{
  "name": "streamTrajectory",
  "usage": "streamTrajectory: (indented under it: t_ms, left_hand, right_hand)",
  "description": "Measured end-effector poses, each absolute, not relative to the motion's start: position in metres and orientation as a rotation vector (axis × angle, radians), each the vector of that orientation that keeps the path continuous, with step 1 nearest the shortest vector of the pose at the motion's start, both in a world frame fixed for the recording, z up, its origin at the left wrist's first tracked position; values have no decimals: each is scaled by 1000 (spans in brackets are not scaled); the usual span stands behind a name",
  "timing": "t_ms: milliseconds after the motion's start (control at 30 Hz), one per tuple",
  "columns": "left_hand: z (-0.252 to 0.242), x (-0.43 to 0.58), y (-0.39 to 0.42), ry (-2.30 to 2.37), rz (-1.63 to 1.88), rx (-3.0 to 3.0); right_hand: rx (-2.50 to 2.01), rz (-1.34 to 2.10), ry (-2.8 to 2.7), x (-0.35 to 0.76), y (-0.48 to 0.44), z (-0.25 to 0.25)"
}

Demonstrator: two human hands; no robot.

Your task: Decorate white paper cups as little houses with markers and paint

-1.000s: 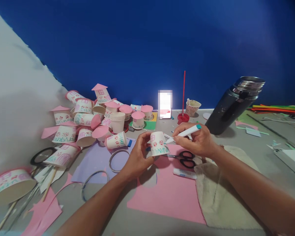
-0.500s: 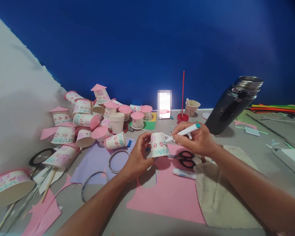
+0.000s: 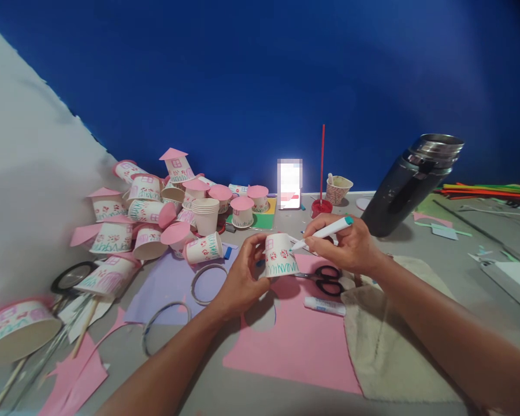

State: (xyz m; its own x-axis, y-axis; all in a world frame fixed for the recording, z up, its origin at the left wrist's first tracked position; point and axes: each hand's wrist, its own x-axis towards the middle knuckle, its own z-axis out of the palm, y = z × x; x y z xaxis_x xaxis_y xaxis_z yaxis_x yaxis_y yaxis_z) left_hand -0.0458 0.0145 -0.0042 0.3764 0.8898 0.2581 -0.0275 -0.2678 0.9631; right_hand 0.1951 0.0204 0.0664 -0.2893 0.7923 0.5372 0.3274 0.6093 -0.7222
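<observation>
My left hand (image 3: pixel 245 278) is closed around the left side of a white paper cup (image 3: pixel 281 257), which is upside down above the table. Red flowers, a pink window and a green zigzag of grass are drawn on the cup. Between the fingers of my right hand (image 3: pixel 345 245) is a white marker (image 3: pixel 325 232) with a green end, its tip at the cup's right side beside the flowers. Under and behind the cup lie black-handled scissors (image 3: pixel 329 281), partly covered by it. A glue tube (image 3: pixel 325 305) rests on pink paper (image 3: pixel 294 352) below.
Decorated cups with pink paper roofs (image 3: pixel 147 188) are piled at the left, near a stack of plain cups (image 3: pixel 206 216). A lit phone (image 3: pixel 290 185) leans at the wall. A dark flask (image 3: pixel 405 190) stands behind my right hand; a beige cloth (image 3: pixel 394 341) lies under my right forearm.
Almost nothing has moved. The cup stays in my left hand, and the marker's tip remains at its right side with only a very slight shift.
</observation>
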Motion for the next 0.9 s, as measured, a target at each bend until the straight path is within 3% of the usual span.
streamTrajectory:
  t_ms: [400,900]
  left_hand:
    - [-5,-47,15,756,1092,1517]
    - [7,-56,16,638,946,901]
  right_hand:
    - [-911,521,-1837,199,23,66]
    - [-917,543,-1593,201,28,66]
